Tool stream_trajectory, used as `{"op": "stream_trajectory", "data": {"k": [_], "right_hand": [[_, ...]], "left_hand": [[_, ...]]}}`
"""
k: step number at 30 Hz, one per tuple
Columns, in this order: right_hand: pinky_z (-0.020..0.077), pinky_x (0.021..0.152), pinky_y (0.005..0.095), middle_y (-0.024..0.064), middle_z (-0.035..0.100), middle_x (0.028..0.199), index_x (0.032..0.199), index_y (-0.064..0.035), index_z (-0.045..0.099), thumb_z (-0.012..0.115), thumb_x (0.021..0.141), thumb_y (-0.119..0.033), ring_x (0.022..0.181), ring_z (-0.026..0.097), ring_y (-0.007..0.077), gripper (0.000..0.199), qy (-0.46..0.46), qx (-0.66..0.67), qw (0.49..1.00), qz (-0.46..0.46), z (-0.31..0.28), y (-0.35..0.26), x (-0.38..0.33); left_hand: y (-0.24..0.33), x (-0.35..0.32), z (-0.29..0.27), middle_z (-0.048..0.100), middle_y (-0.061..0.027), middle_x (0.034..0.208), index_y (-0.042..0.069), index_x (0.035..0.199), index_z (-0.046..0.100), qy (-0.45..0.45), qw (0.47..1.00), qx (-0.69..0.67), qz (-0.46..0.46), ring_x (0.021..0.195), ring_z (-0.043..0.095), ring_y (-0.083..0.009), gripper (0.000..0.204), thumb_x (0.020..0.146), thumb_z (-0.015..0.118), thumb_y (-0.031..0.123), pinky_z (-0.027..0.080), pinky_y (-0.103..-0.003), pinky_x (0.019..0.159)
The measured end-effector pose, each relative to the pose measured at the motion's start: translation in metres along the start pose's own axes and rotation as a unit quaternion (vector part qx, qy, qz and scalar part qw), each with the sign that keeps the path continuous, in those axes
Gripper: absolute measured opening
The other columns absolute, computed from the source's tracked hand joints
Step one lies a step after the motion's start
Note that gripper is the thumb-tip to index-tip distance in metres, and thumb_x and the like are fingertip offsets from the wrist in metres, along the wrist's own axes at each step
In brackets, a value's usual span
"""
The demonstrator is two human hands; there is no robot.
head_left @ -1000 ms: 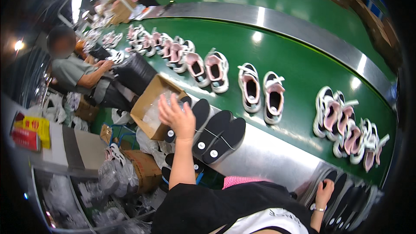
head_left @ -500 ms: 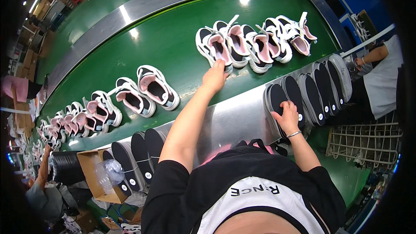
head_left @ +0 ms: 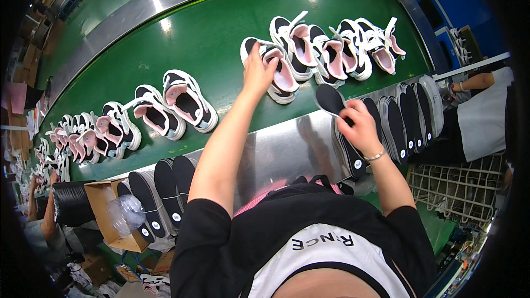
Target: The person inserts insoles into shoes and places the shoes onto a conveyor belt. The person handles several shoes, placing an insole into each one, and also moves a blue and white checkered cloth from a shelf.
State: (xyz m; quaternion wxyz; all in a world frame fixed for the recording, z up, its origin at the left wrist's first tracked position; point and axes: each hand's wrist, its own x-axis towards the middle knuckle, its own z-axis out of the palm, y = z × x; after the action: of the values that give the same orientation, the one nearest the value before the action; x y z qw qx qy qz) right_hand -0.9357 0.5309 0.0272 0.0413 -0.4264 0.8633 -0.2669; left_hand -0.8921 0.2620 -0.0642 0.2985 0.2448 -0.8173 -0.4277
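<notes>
My left hand [head_left: 258, 74] grips the upper of a black, white and pink sneaker [head_left: 284, 80], its fingers and thumb around the tongue area. This sneaker stands at the left end of a group of several similar sneakers [head_left: 302, 49] on the green belt. In my right hand [head_left: 360, 128] is a black insole [head_left: 329, 99], pinched near one end. Its other end points up and left toward the sneaker. Below that hand lies a stack of insoles [head_left: 353, 160], grey at the sides, on the metal ledge.
More insole stacks [head_left: 393, 129] stand at the right; tied stacks [head_left: 149, 198] lie at the left beside a cardboard box [head_left: 105, 212] holding clear plastic. Further sneakers [head_left: 187, 102] line the green belt [head_left: 221, 33]. Co-workers' arms [head_left: 51, 204] show at the far left and right.
My right hand has lifted an insole off the stack and moved it up toward the sneakers. My left hand has shifted up and left onto the end sneaker, which is now turned and slightly apart.
</notes>
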Motion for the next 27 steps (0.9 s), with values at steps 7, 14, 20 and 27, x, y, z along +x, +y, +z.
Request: {"op": "stream_trajectory", "data": {"k": [7, 14, 20, 27], "right_hand": [[0.0451, 0.054, 0.0327, 0.0049, 0.051, 0.075, 0.062, -0.0089, 0.057, 0.054, 0.063, -0.011, 0.063, 0.054, 0.0214, 0.003, -0.160, -0.249, 0.924, -0.241, 0.031, -0.038, 0.081], [0.0471, 0.055, 0.0341, 0.0110, 0.053, 0.081, 0.069, -0.0038, 0.056, 0.053, 0.062, -0.008, 0.067, 0.056, 0.0250, 0.008, -0.130, -0.241, 0.938, -0.211, 0.122, -0.023, 0.106], [0.0435, 0.064, 0.0375, 0.0152, 0.051, 0.090, 0.078, -0.0039, 0.053, 0.059, 0.065, -0.020, 0.077, 0.054, 0.0250, 0.022, -0.182, -0.190, 0.951, -0.159, 0.074, -0.027, 0.080], [0.0396, 0.065, 0.0375, 0.0080, 0.056, 0.071, 0.071, -0.0070, 0.058, 0.057, 0.064, -0.017, 0.072, 0.056, 0.0235, 0.012, -0.193, -0.267, 0.926, -0.186, 0.063, -0.030, 0.085]], "left_hand": [[0.016, -0.014, 0.001, 0.061, -0.0139, 0.076, -0.001, 0.084, 0.055, -0.041, 0.995, 0.002, -0.090, 0.074, 0.058, -0.0295, 0.026, 0.083, 0.041, 0.022, 0.044, -0.037, 0.067], [0.026, -0.024, 0.003, 0.060, -0.0154, 0.078, 0.000, 0.085, 0.049, -0.020, 0.991, -0.009, -0.131, 0.075, 0.058, -0.0312, 0.025, 0.083, 0.040, 0.023, 0.044, -0.039, 0.066], [0.003, -0.022, 0.017, 0.059, -0.0198, 0.079, -0.001, 0.088, 0.048, -0.009, 0.982, 0.073, -0.174, 0.077, 0.056, -0.0370, 0.030, 0.083, 0.041, 0.028, 0.043, -0.043, 0.066], [0.015, -0.031, 0.018, 0.058, -0.0207, 0.082, -0.005, 0.084, 0.047, -0.016, 0.995, 0.008, -0.095, 0.080, 0.055, -0.0362, 0.032, 0.074, 0.056, 0.024, 0.043, -0.042, 0.068]]}}
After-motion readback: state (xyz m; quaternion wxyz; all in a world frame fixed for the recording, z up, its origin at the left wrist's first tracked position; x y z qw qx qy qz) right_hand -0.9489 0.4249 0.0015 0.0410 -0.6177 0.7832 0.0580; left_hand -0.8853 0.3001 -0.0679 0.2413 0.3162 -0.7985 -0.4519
